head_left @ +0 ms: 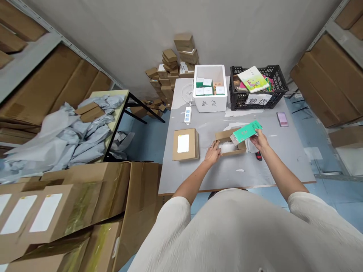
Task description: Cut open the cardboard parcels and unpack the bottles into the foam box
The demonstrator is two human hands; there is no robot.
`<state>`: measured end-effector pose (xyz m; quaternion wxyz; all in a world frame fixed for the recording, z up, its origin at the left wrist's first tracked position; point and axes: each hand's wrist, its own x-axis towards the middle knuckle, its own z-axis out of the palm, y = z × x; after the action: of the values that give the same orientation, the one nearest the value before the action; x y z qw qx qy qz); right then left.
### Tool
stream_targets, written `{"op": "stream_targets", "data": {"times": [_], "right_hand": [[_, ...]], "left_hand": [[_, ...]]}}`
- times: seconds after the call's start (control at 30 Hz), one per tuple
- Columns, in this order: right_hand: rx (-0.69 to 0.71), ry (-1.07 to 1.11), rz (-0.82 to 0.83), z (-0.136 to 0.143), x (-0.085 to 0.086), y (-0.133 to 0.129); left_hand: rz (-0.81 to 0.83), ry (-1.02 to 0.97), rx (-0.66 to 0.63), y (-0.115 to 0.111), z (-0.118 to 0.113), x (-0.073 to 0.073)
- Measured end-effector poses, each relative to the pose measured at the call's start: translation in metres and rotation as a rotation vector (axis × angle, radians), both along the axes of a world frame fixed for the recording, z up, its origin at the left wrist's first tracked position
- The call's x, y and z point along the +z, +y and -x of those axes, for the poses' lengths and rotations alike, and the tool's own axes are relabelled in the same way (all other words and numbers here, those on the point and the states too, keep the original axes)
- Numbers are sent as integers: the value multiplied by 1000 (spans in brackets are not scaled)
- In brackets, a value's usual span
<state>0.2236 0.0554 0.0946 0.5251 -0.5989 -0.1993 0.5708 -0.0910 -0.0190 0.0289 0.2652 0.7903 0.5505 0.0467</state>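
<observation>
My right hand (259,139) grips the right end of a green box (247,131), which is tilted above an open brown carton (233,152). White padding (227,146) shows inside the carton. My left hand (213,152) holds the carton's left end, fingers closed on its edge. To the left, a closed cardboard box (185,144) with a white label lies on the grey table (227,175). A small red and black object (258,155) lies just below my right hand, beside some white paper.
At the table's back stand a white foam box (211,104) holding green and white boxes and a black crate (236,99) with books. A power strip (187,115) and a phone (282,119) lie on the table. Large cartons (113,196) stand at the left.
</observation>
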Motion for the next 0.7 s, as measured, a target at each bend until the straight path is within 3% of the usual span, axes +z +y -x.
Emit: {"op": "stream_targets", "data": {"times": [0.1, 0.3, 0.43, 0.57, 0.7], "right_hand": [[-73, 59, 67, -5, -4, -7], [-13, 64, 131, -9, -10, -20], [-40, 193, 288, 1, -13, -29], [-4, 308, 427, 19, -18, -41], [122, 353, 554, 35, -25, -56]], "left_hand": [[-17, 14, 56, 15, -1, 0], [-12, 20, 168, 69, 3, 6], [5, 39, 214, 97, 5, 10], [-95, 35, 196, 92, 6, 21], [-126, -63, 87, 56, 7, 42]]}}
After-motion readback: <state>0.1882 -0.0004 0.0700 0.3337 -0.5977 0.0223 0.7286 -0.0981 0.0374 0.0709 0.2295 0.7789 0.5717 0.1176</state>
